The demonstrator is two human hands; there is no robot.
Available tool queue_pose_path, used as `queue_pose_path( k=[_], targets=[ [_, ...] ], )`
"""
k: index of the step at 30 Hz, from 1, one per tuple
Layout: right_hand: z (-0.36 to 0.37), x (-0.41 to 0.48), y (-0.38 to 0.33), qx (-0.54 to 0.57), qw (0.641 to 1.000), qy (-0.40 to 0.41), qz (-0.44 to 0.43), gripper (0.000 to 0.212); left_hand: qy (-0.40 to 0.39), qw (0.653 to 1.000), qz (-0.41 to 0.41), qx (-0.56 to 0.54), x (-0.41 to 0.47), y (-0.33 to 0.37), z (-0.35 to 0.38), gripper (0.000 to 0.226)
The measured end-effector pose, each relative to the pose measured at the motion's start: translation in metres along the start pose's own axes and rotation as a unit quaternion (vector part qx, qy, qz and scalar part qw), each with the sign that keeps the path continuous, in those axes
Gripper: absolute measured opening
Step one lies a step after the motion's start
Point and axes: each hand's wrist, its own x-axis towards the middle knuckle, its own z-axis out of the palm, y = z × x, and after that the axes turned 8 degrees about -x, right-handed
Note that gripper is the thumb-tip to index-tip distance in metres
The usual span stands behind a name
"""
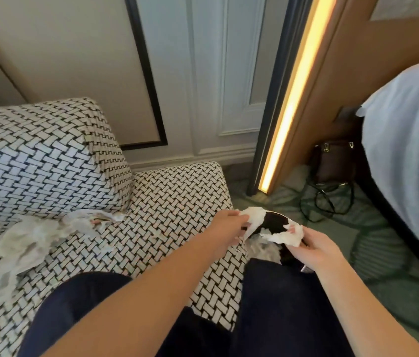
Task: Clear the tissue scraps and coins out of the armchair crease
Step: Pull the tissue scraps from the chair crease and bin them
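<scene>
Several crumpled tissue scraps lie on the armchair seat, with a further wad in its crease. I cannot make out any coins. Off the armchair's front edge, the left hand has its grip pinched on a white scrap above a dark round container. The right hand pinches a second scrap. Both are best released low inside the rim, so nothing drifts back.
</scene>
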Motion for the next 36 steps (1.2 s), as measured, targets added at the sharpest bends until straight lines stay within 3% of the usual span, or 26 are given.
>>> queue_pose_path(
  k=[2, 5, 6, 7, 8, 9, 10, 11, 13, 14, 28, 36],
  targets=[
    [-0.014, 0.024, -0.004, 0.05, 0.997, 0.057, 0.016, 0.034, -0.022, 1.0, -0.004, 0.001, 0.006, 0.0, 0.014, 0.04],
    [-0.025, 0.044, -0.01, 0.13, 0.99, 0.06, 0.018, 0.027, -0.049, 0.999, 0.006, 0.017, 0.013, 0.0, 0.025, 0.035],
    [-0.027, 0.043, -0.01, 0.147, 0.988, 0.007, 0.044, 0.05, -0.055, 0.998, 0.006, 0.016, 0.015, -0.001, 0.027, 0.034],
    [-0.031, 0.048, -0.01, 0.097, 0.994, -0.01, 0.047, 0.078, -0.058, 0.998, 0.009, 0.017, 0.016, 0.0, 0.028, 0.033],
    [-0.038, 0.051, -0.006, 0.07, 0.995, -0.015, 0.073, 0.093, -0.061, 0.998, 0.008, 0.021, 0.018, -0.001, 0.028, 0.033],
    [-0.037, 0.049, -0.001, 0.094, 0.988, -0.047, 0.115, 0.088, -0.064, 0.998, 0.009, 0.027, 0.02, -0.001, 0.028, 0.033],
    [-0.038, 0.054, 0.002, 0.11, 0.985, 0.0, 0.135, 0.062, -0.064, 0.997, 0.006, 0.032, 0.022, -0.003, 0.026, 0.032],
    [-0.034, 0.052, 0.004, 0.089, 0.985, -0.049, 0.141, 0.027, -0.062, 0.998, 0.007, 0.033, 0.021, -0.002, 0.023, 0.032],
    [-0.032, 0.059, -0.006, 0.224, 0.969, 0.046, 0.089, 0.04, -0.058, 0.998, 0.009, 0.033, 0.022, -0.003, 0.015, 0.031],
    [-0.027, 0.055, -0.009, 0.234, 0.967, 0.093, 0.041, 0.048, -0.055, 0.998, 0.01, 0.03, 0.023, -0.003, 0.01, 0.031],
    [0.021, -0.009, -0.006, 0.064, 0.997, 0.048, 0.0, 0.061, -0.023, 0.996, 0.052, -0.074, -0.02, 0.009, -0.052, 0.033],
    [0.085, -0.058, 0.023, -0.007, 0.999, -0.029, -0.035, 0.046, -0.033, 0.989, 0.099, -0.107, -0.07, 0.014, -0.097, 0.032]
  ],
)
